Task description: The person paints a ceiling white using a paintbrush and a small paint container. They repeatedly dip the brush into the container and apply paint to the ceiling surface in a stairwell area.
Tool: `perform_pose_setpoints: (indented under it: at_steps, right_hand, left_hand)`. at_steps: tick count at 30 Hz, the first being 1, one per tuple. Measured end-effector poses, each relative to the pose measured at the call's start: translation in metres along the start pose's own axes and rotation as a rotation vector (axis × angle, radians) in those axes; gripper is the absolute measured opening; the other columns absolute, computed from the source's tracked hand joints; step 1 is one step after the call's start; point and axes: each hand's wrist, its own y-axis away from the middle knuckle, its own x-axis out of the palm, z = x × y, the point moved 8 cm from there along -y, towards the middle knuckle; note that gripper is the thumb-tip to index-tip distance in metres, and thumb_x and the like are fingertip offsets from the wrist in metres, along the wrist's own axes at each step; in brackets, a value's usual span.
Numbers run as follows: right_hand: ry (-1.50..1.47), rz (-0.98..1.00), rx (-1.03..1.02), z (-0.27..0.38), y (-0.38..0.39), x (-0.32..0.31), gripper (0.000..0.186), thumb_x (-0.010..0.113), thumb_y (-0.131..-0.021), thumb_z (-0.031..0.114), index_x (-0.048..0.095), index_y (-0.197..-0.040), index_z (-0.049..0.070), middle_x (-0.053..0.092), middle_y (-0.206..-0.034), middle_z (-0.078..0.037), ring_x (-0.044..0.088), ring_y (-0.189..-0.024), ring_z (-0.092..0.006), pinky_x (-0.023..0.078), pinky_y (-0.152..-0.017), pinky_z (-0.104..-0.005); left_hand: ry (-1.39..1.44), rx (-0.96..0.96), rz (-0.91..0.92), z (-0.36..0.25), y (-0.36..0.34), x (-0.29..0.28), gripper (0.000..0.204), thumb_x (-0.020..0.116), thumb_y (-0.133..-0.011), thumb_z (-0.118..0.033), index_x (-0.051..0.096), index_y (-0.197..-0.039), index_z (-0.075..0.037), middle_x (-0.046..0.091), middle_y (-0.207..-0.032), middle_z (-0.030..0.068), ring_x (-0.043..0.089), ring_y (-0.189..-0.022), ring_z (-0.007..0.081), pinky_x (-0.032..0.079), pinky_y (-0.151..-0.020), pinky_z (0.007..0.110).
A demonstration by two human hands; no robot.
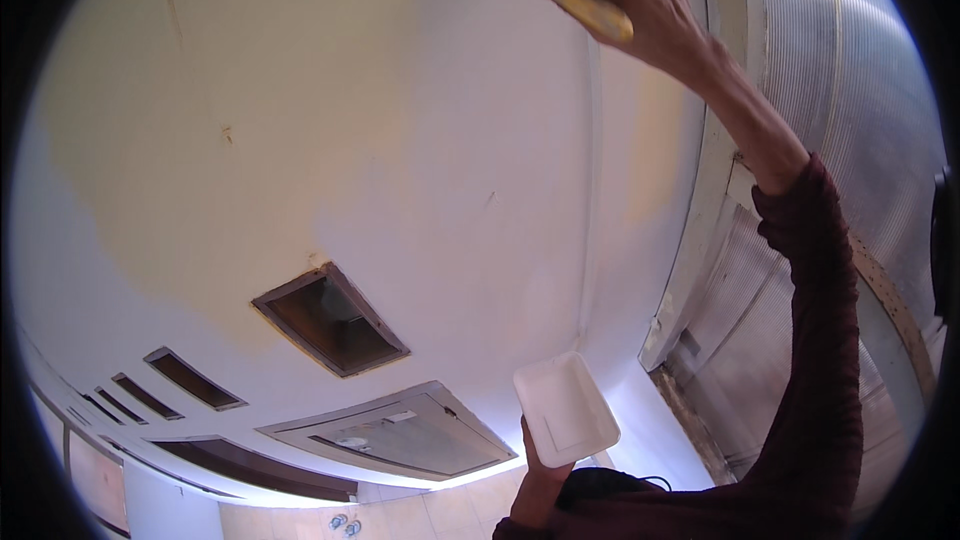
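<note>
My right hand [645,5] is raised high, its fingers wrapped around a paintbrush [597,16] with a yellowish, stained handle. The brush's head points left and meets the wall [480,120] near the top edge; its bristles are blurred. Pale whitish paint covers much of that wall, while a yellowish area [300,60] spreads over its upper left. Low in the view, my left hand [543,465] grips a white rectangular tub [568,405] from below. The tub is tilted toward me, and its inside looks white; I cannot tell how much paint is in it.
A brown-framed opening [332,320] sits in the wall, with smaller vents [195,380] further left and a grey door [400,435] below. Wooden posts [690,260] and corrugated translucent sheets [840,50] stand at the right. Sandals [345,524] lie on the tiled floor [440,515].
</note>
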Motion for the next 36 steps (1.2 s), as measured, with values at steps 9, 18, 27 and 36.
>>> perform_pose_setpoints:
  at_steps: [9,18,27,36]
  right_hand:
    - [-0.196,0.389,0.039,0.194,0.213,0.015,0.031,0.077,-0.081,0.019,0.065,-0.109,0.013,0.060,-0.129,-0.004,0.065,-0.109,-0.0218,0.061,-0.072,-0.0325]
    - [-0.650,0.522,0.470,0.164,0.209,0.012,0.028,0.078,-0.081,0.010,0.068,-0.107,0.011,0.072,-0.107,-0.005,0.071,-0.094,-0.0197,0.060,-0.073,-0.0340]
    - [-1.028,0.468,1.223,0.156,0.206,-0.047,0.017,0.076,-0.084,0.008,0.069,-0.098,-0.001,0.072,-0.088,-0.012,0.072,-0.078,-0.0178,0.061,-0.070,-0.0322]
    - [-0.921,0.854,1.149,0.197,0.234,-0.026,0.023,0.075,-0.086,0.016,0.070,-0.098,-0.003,0.072,-0.089,-0.016,0.073,-0.076,-0.0247,0.062,-0.065,-0.0348]
  left_hand:
    - [-0.217,0.029,-0.047,-0.004,-0.002,0.009,0.058,0.036,-0.105,-0.048,0.040,-0.149,-0.010,0.055,-0.141,0.0115,0.058,-0.126,0.0297,0.052,-0.102,0.050]
    - [-0.140,-0.024,-0.052,0.004,0.000,0.018,0.060,0.038,-0.104,-0.049,0.039,-0.150,-0.011,0.054,-0.142,0.0110,0.058,-0.126,0.0303,0.052,-0.103,0.051]
    - [-0.129,-0.089,-0.057,0.016,-0.036,0.034,0.057,0.038,-0.104,-0.049,0.044,-0.146,-0.012,0.059,-0.134,0.0105,0.064,-0.117,0.0278,0.057,-0.096,0.048]
    - [-0.208,-0.084,0.004,0.028,-0.053,0.071,0.060,0.035,-0.103,-0.054,0.046,-0.143,-0.011,0.060,-0.130,0.0109,0.065,-0.113,0.0259,0.059,-0.091,0.044]
